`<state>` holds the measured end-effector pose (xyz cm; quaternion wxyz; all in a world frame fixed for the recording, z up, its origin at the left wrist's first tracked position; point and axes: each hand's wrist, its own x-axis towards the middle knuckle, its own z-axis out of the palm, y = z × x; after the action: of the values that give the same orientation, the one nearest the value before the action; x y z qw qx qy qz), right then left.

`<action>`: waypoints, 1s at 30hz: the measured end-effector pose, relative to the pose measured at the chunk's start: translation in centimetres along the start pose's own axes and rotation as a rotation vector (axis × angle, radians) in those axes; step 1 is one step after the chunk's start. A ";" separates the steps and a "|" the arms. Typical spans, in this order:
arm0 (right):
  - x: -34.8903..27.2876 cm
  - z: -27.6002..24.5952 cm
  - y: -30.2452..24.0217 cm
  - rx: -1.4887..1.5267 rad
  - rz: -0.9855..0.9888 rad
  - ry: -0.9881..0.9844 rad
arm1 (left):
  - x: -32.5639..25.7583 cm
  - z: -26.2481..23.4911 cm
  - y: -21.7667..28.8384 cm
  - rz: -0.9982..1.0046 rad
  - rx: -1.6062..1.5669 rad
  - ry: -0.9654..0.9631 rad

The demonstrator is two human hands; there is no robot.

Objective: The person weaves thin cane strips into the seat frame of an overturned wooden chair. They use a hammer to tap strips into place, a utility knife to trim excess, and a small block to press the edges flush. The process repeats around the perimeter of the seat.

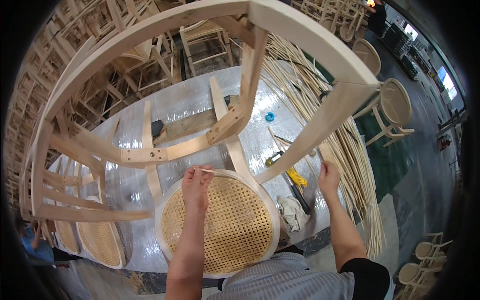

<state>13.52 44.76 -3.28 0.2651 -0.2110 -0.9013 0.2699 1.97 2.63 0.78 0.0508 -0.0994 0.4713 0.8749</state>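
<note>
A pale wooden chair frame lies tipped on the plastic-covered table in front of me. Its round seat, panelled with woven cane, is closest to my body. At the seat's far rim, my left hand pinches a thin light strip between thumb and fingers. My right hand is closed, out to the right beside a bundle of long thin rods. A flat piece of light wood rises just beyond its fingers, apparently in its grip.
Right of the seat are a black-handled tool, a yellow object, a crumpled cloth and a small bottle. A blue ring lies farther back. Another cane seat stands left. Stacked chair frames fill the far left; people work nearby.
</note>
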 end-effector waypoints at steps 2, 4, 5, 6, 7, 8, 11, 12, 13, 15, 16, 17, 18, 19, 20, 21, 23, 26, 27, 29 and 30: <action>1.5 -0.8 3.2 -0.281 -0.023 0.065 | -0.2 -0.2 0.0 -0.053 -0.083 -0.017; 2.9 -1.0 4.5 -0.408 0.047 -0.032 | -0.2 0.2 -0.1 -0.077 -0.185 -0.027; 2.9 -0.9 4.5 -0.406 0.128 -0.175 | -0.4 0.2 0.0 -0.085 -0.169 -0.010; 2.7 -0.4 3.8 -0.422 0.128 -0.237 | -0.6 0.0 0.1 -0.090 -0.145 0.024; 2.6 -0.1 3.1 -0.454 0.128 -0.293 | -0.8 -0.3 0.3 -0.105 -0.133 0.052; 2.9 -0.5 3.6 -0.438 0.119 -0.281 | -0.5 -0.1 0.2 -0.116 -0.113 0.035; 3.5 -1.6 4.6 -0.382 0.110 -0.262 | 1.0 -0.8 1.1 -0.169 0.056 -0.027; 3.4 -2.0 4.5 -0.357 0.109 -0.270 | 1.5 -1.5 2.0 -0.196 0.181 -0.045; 3.1 -2.5 4.5 -0.343 0.113 -0.274 | 2.0 -2.0 2.5 -0.233 0.300 -0.069; 1.8 -3.1 3.8 -0.351 -0.071 -0.135 | 3.0 -2.0 3.7 -0.037 0.828 -0.153; 1.0 -3.3 2.3 -0.247 -0.103 -0.167 | 3.0 -2.5 4.6 0.057 1.106 -0.175; 0.0 -3.5 0.7 -0.145 -0.133 -0.194 | 3.0 -3.2 5.3 0.217 1.259 -0.233; -1.3 -3.6 -0.7 -0.015 -0.092 -0.272 | 3.3 -3.4 5.7 0.389 1.400 -0.308; -2.8 -3.4 -2.6 0.121 -0.050 -0.356 | 3.4 -3.7 6.2 0.563 1.543 -0.378; -4.2 -3.0 -5.4 0.238 -0.156 -0.416 | 3.4 -3.5 6.4 0.510 1.586 -0.430; -5.3 -2.5 -8.3 0.343 -0.257 -0.464 | 3.7 -2.5 6.3 0.463 1.615 -0.497; -6.0 -0.2 -13.3 0.327 -0.524 -0.476 | 4.2 -1.7 6.7 0.387 1.679 -0.595; -5.6 3.7 -19.8 0.334 -0.680 -0.449 | 4.3 -3.4 7.3 0.344 1.715 -0.634; -5.6 4.8 -20.8 0.301 -0.715 -0.448 | 4.2 -4.0 7.4 0.378 1.682 -0.618; -5.6 6.6 -21.6 0.246 -0.746 -0.443 | 4.2 -4.8 7.5 0.373 1.620 -0.607; -5.7 7.4 -21.9 0.228 -0.741 -0.440 | 4.1 -5.2 7.5 0.333 1.594 -0.612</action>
<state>8.35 22.22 2.52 0.1675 0.2194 -0.9155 0.2926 -2.74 -5.79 3.18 0.1012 0.2756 0.9175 0.2683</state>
